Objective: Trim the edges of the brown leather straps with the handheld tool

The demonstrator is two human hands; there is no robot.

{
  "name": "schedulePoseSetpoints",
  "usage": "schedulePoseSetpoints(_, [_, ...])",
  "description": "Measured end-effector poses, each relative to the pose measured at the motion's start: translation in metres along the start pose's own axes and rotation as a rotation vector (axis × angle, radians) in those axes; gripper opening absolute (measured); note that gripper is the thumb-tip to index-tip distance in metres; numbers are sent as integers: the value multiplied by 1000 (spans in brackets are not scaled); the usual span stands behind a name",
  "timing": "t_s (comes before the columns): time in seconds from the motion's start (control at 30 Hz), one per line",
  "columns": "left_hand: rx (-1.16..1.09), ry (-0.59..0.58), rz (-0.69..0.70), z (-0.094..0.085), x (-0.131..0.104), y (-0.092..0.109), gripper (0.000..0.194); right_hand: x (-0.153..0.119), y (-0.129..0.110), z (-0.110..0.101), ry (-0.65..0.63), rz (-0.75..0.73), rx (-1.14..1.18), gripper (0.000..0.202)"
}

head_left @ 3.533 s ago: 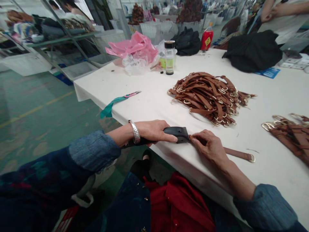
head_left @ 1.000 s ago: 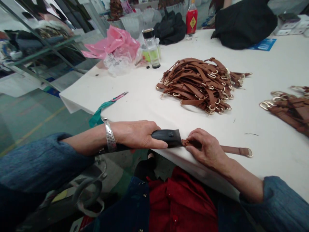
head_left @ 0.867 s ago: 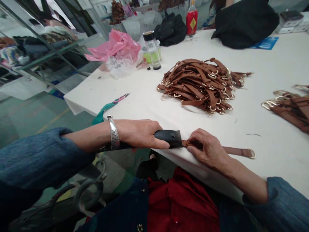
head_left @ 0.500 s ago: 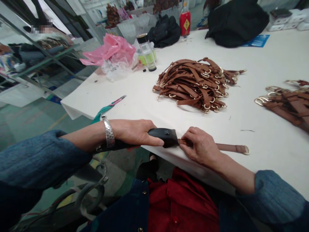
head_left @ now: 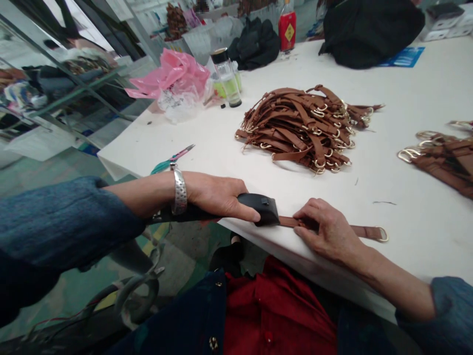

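My left hand [head_left: 221, 195] is wrapped round a black hand-held tool [head_left: 264, 208] with a small switch on top and a wide, blunt nose. The tool's nose meets the left end of a brown leather strap [head_left: 365, 232] at the table's near edge. Closed over the middle of that strap, my right hand [head_left: 327, 224] hides part of it. A gold metal ring [head_left: 384, 233] ends the strap on the right. Beyond both hands lies a heap of brown leather straps [head_left: 295, 123] with gold rings and hooks.
More straps [head_left: 443, 160] lie at the right on the white table [head_left: 207, 148]. Thread snips [head_left: 181, 152] with teal cloth are near the left edge. Further back are a pink plastic bag [head_left: 177, 74], a glass bottle [head_left: 229, 81], a red bottle [head_left: 287, 29] and a black bag [head_left: 369, 29].
My right hand has slid right along the strap, baring a stretch of it beside the tool. My left hand and the tool have shifted slightly right.
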State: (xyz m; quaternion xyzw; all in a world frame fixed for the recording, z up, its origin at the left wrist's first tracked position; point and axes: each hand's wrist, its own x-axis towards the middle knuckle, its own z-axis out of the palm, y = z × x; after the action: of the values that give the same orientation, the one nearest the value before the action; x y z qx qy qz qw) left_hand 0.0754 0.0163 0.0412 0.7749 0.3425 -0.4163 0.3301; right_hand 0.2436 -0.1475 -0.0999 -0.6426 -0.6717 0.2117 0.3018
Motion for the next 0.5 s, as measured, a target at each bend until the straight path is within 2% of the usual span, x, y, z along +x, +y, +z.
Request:
schedulePoseSetpoints(0.13, [63,-6,52,-2,13,19,49,1,0,2,1,14,-4,8])
schedulePoseSetpoints(0.23, [63,8,56,0,16,24,50,0,1,2,6,21,7,7])
schedulePoseSetpoints(0.5, [38,-31,-45,-1,0,2,53,1,0,0,6,24,33,10])
